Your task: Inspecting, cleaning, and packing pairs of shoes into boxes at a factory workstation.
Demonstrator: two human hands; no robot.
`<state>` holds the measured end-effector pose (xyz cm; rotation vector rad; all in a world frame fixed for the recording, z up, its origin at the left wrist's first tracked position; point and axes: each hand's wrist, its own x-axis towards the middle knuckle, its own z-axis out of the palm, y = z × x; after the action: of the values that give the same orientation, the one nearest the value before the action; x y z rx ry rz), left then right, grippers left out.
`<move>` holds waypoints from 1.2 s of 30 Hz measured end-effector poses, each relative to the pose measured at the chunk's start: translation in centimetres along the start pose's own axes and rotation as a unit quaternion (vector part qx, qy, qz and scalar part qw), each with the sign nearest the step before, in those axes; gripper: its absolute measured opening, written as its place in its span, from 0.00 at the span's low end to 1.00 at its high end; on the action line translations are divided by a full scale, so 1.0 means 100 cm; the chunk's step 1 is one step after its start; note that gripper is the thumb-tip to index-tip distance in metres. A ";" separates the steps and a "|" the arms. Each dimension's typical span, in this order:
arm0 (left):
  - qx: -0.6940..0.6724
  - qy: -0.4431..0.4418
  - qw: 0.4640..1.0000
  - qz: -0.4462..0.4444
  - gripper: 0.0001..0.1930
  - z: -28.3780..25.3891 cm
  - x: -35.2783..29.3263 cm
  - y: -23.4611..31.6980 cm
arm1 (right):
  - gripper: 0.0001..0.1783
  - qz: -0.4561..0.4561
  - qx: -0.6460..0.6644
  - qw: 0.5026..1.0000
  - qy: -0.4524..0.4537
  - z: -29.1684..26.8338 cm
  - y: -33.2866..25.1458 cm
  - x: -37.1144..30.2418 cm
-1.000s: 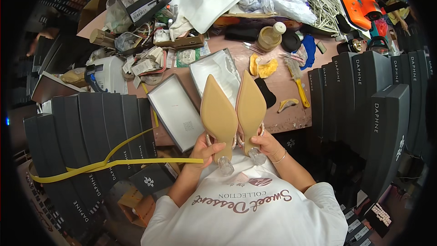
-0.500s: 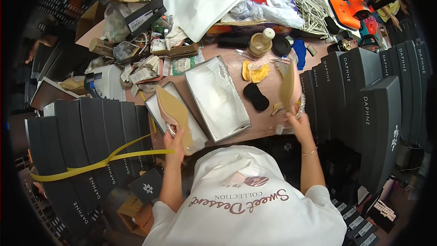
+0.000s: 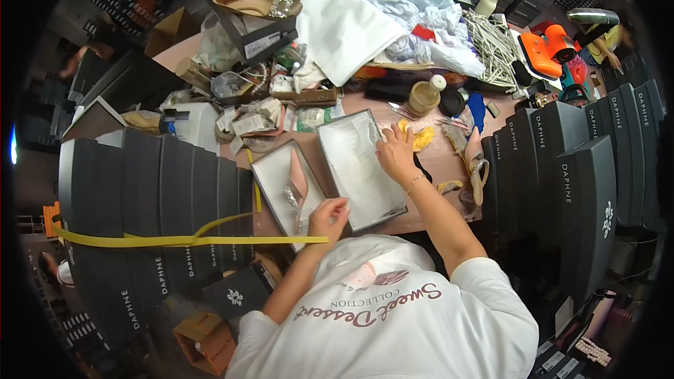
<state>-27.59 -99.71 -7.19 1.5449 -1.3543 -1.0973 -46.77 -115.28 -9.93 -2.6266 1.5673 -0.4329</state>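
A shoe with a silver sparkly strap (image 3: 298,172) lies in the pale-lined grey box lid (image 3: 265,168). My left hand (image 3: 328,219) is beside its lower end, fingers curled, with nothing visible in them. The end of a yellow strap (image 3: 232,241) overlaps my left wrist. To the right, the grey shoebox (image 3: 371,221) holds white paper (image 3: 351,161). Across its right edge reaches my right hand (image 3: 397,154), fingers spread, close to a yellow crumpled piece (image 3: 423,138). The matching shoe (image 3: 475,161) stands at the table's right side, touched by neither hand.
Dark shoeboxes line the left (image 3: 154,189) and right (image 3: 583,175) sides. Behind are a beige-filled bottle (image 3: 425,96), white paper sheets (image 3: 344,28), a heap of pale sticks (image 3: 491,45) and an orange device (image 3: 539,55). A boxed shoe (image 3: 256,5) sits at back left.
Both shoes have left my hands: one now lies in the lid, the other stands at right. My right hand has moved left to the shoebox. The view has shifted.
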 end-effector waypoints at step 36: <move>0.396 -0.193 0.898 -0.018 0.12 -0.010 0.047 -0.056 | 0.13 0.366 0.437 0.820 0.048 -0.035 0.079 -0.067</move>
<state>-24.61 -103.70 -12.65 1.9729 -2.2468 -0.9461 -57.48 -112.99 -9.45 -1.2376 1.6717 -0.9222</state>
